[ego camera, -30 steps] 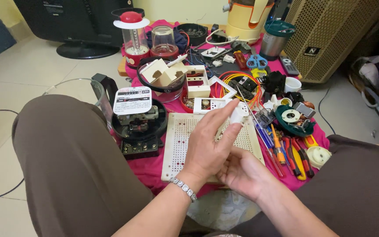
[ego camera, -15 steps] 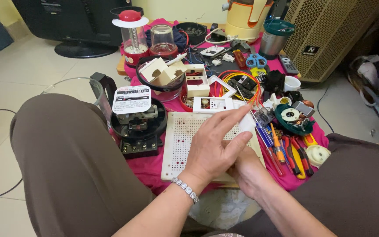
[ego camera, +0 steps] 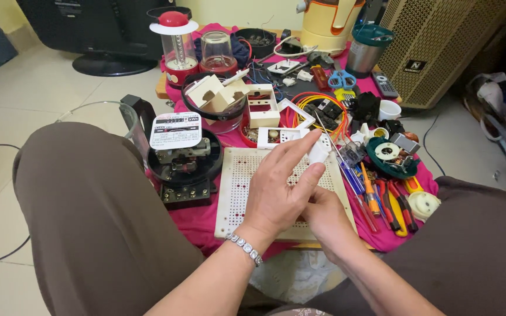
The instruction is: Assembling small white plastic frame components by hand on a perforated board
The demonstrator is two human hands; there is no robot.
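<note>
- Left hand (ego camera: pixel 279 193) pinches a small white plastic part (ego camera: pixel 318 152) in its fingertips, right above the perforated board (ego camera: pixel 235 181).
- Right hand (ego camera: pixel 323 219) sits tucked under it; can't tell its grip.

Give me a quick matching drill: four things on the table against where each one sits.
Things:
1. Scissors
2. Meter
3. Perforated board
4. Lantern

Places:
A. under both hands
B. far left, red top
C. left of the board, beside the knee
D. far side, near the steel cup

Pairs: 1-D, 2-C, 3-A, 4-B. The left hand lies over the right hand above the board, pinching a small white part.
</note>
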